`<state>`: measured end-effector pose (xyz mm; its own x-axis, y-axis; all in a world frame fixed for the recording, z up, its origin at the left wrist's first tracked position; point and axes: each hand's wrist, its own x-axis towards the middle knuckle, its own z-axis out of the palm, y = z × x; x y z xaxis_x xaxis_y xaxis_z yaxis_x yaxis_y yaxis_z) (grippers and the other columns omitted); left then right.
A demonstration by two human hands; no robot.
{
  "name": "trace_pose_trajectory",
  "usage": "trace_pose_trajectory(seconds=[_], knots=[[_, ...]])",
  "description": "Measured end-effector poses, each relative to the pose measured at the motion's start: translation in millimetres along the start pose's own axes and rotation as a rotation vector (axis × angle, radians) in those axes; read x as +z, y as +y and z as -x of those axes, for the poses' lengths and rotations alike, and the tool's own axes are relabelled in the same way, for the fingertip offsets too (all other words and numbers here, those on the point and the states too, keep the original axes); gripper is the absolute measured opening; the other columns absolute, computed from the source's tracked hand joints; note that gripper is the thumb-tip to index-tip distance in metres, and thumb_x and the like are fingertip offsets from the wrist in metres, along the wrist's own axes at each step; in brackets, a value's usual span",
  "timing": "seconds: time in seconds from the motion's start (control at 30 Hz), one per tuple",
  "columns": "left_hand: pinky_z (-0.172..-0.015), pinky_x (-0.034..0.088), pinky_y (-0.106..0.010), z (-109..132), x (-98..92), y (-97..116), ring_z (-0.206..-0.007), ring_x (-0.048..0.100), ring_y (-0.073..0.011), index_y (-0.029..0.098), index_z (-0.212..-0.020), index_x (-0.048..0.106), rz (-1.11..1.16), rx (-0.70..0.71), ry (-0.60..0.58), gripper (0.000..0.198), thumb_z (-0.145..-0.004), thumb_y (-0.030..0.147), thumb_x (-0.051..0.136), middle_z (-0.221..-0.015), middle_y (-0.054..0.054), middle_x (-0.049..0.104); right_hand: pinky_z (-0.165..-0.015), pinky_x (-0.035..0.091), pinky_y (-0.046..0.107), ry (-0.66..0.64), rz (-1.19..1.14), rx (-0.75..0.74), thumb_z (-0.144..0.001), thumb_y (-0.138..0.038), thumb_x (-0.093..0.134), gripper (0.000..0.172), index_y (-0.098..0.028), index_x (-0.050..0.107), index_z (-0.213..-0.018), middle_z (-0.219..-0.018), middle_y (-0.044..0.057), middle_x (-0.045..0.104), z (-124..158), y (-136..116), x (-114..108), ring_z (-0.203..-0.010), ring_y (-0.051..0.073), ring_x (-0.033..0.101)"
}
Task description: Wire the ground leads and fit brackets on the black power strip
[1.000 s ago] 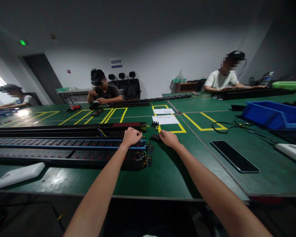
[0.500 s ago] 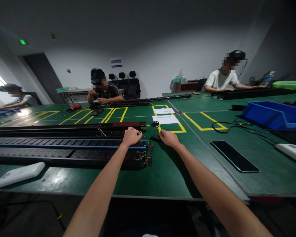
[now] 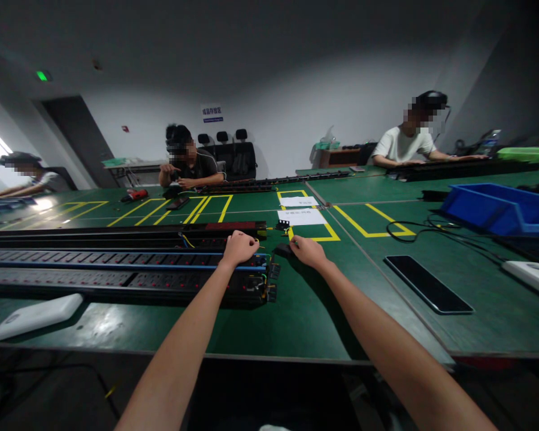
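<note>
The left hand (image 3: 240,248) partly hides black strips (image 3: 94,279) cut off at frame left.

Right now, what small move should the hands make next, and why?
Probably ease the right hand slightly toward the black strips: the small black piece by its fingertips lies just beyond their ends, where wires show, and the left hand is over the strips near those ends.

The left grip (image 3: 241,249), fingers curled, sits over the right-hand ends of long black strips (image 3: 117,258) that run leftward along the green counter (image 3: 305,326). A small black piece (image 3: 282,250) lies just left of the right grip (image 3: 308,251). Beyond that grip are white papers (image 3: 302,217); rightward, a dark phone (image 3: 428,284) and, farther, a blue bin (image 3: 480,214).
</note>
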<state>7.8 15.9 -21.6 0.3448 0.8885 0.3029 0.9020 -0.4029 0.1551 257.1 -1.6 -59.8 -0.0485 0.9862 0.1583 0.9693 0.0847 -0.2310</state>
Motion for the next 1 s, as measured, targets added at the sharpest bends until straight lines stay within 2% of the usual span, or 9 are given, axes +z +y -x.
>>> trace_pose_trajectory(seconds=[1.0], knots=[[-0.090,0.044,-0.040,0.2,-0.8,0.8,-0.113,0.055,-0.0304,0.025,-0.079,0.080,0.003,-0.004,-0.003,0.032,-0.092,0.041,0.055,-0.089,-0.007,0.075,-0.071,0.042,0.029,-0.006,-0.003,-0.001,-0.103,-0.037,0.040,0.031,-0.024,0.065,-0.115,-0.109,0.010,0.074,0.2,0.1,0.2,-0.094,0.025,0.069]])
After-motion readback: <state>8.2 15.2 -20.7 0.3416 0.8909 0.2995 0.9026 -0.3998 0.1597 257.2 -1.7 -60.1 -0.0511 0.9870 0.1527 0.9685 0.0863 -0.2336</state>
